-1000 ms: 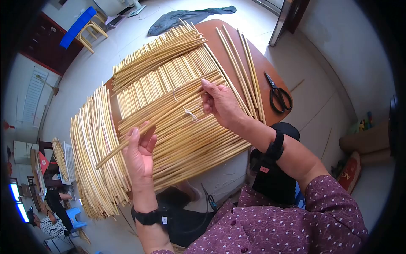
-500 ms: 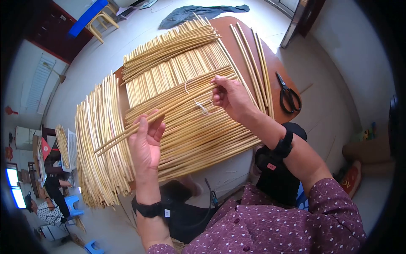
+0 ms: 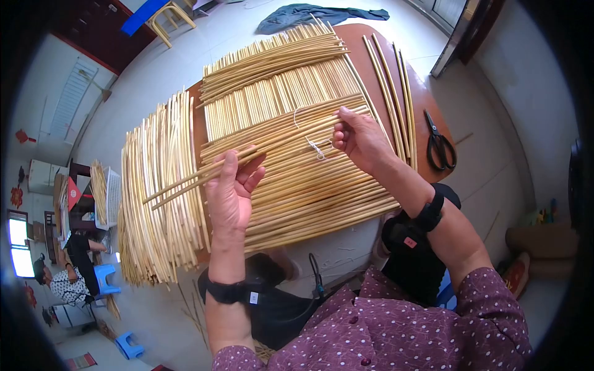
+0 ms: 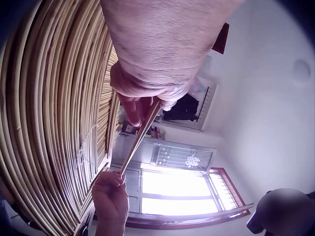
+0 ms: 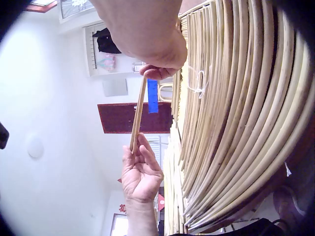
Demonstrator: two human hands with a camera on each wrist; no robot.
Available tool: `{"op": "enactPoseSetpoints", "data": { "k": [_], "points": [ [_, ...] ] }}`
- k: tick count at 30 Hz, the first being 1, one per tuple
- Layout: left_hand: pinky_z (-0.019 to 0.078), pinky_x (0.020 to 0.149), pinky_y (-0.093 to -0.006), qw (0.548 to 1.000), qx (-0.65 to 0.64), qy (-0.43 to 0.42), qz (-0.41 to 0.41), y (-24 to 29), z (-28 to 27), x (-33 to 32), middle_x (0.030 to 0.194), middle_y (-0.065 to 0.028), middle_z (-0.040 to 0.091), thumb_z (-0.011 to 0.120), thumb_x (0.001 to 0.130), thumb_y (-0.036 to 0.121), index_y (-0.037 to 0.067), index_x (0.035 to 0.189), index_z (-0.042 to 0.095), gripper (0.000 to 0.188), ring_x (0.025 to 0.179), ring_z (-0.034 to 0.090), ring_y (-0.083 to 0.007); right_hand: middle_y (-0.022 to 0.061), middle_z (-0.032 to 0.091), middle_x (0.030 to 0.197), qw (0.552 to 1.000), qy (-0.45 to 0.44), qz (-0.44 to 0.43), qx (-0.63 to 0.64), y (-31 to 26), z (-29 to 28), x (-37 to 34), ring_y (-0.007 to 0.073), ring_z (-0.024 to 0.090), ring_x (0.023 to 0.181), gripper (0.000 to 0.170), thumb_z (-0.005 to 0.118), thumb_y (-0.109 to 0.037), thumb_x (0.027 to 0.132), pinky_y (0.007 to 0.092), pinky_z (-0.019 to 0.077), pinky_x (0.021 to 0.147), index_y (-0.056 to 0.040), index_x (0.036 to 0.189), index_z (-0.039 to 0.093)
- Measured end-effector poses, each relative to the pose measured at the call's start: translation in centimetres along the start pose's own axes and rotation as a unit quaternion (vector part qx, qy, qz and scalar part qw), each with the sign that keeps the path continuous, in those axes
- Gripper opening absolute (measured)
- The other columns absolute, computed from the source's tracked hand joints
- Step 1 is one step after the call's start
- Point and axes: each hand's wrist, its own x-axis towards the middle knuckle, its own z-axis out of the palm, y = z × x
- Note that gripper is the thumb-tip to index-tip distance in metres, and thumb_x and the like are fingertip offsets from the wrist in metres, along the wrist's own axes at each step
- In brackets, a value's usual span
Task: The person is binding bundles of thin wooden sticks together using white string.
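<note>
In the head view two thin straw-coloured sticks [image 3: 179, 185] slant above a mat of similar sticks [image 3: 297, 201] on the table. My left hand [image 3: 232, 195] holds them toward their left ends, thumb on the near side and fingers behind. Near their other ends, my right hand [image 3: 365, 142] pinches them between thumb and forefinger, its other fingers curled. The right wrist view shows the held sticks [image 5: 139, 115] spanning the gap between both hands. A loop of white string [image 3: 317, 150] lies on the mat, just left of the right hand.
Loose sticks [image 3: 164, 191] form a thick layer at the table's left. Another bundle [image 3: 272, 65] lies across the far sticks. Several single sticks [image 3: 390, 96] and black-handled scissors [image 3: 440, 148] rest on the brown table [image 3: 424, 102] at right. Another person [image 3: 68, 281] sits at far left.
The head view has shifted, so the scene sits further right. The left ends of the two held sticks now show clearly apart. Both hands keep their hold.
</note>
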Motion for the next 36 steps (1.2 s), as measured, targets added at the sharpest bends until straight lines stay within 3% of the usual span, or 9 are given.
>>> {"op": "enactPoseSetpoints", "data": {
  "k": [11,13,17,26,33,36],
  "points": [
    [0.0593,0.058,-0.0278,0.999,0.032,0.010,-0.020,0.1,-0.6,0.2,0.097,-0.0139,0.066,0.063,0.088,0.014,0.005,0.103,0.058,0.018,0.080,0.068,-0.0220,0.0016,0.056,0.067,0.999,-0.010,0.031,0.017,-0.2,0.0,-0.1,0.0101,0.053,0.053,0.020,0.060,-0.025,0.091,0.0231,0.0474,0.048,-0.0066,0.085,0.057],
    [0.0594,0.059,-0.0280,0.999,0.036,0.008,-0.022,0.1,-0.6,0.2,0.097,-0.0139,0.066,0.063,0.088,0.014,0.005,0.102,0.058,0.018,0.080,0.068,-0.0223,0.0016,0.056,0.067,0.998,0.040,0.038,-0.015,-0.3,0.2,-0.3,0.0097,0.053,0.051,0.021,0.062,-0.026,0.089,0.0216,0.0455,0.043,-0.0077,0.081,0.056],
    [0.0599,0.062,-0.0286,0.999,0.037,-0.003,-0.031,0.3,-0.6,0.2,0.100,-0.0149,0.066,0.062,0.088,0.013,0.005,0.102,0.059,0.017,0.083,0.068,-0.0237,0.0021,0.056,0.067,0.998,0.040,0.027,-0.031,-0.3,0.3,-0.2,0.0096,0.053,0.051,0.020,0.063,-0.024,0.089,0.0213,0.0452,0.042,-0.0074,0.081,0.056],
    [0.0593,0.066,-0.0301,0.999,0.021,-0.003,-0.028,-0.1,-1.0,0.6,0.100,-0.0156,0.066,0.064,0.087,0.013,0.004,0.102,0.060,0.018,0.090,0.067,-0.0264,0.0024,0.056,0.066,0.999,0.015,0.026,-0.014,-0.3,0.5,-0.3,0.0096,0.055,0.054,0.019,0.061,-0.021,0.090,0.0224,0.0477,0.046,-0.0057,0.080,0.056],
    [0.0587,0.067,-0.0300,0.999,0.015,0.031,-0.038,0.1,-0.9,0.4,0.100,-0.0153,0.066,0.065,0.086,0.013,0.004,0.103,0.060,0.019,0.089,0.067,-0.0261,-0.0010,0.054,0.065,0.999,-0.009,-0.020,-0.032,0.2,0.5,-0.2,0.0080,0.053,0.056,0.021,0.062,-0.023,0.089,0.0220,0.0448,0.051,-0.0111,0.072,0.056],
    [0.0595,0.066,-0.0300,0.999,0.015,0.023,-0.035,0.0,-1.1,0.5,0.103,-0.0162,0.065,0.064,0.086,0.012,0.005,0.103,0.059,0.019,0.091,0.067,-0.0270,0.0011,0.057,0.066,0.999,-0.043,-0.016,-0.006,0.2,0.2,-0.1,0.0091,0.055,0.054,0.018,0.060,-0.021,0.091,0.0216,0.0454,0.049,-0.0060,0.081,0.059]
  ]
}}
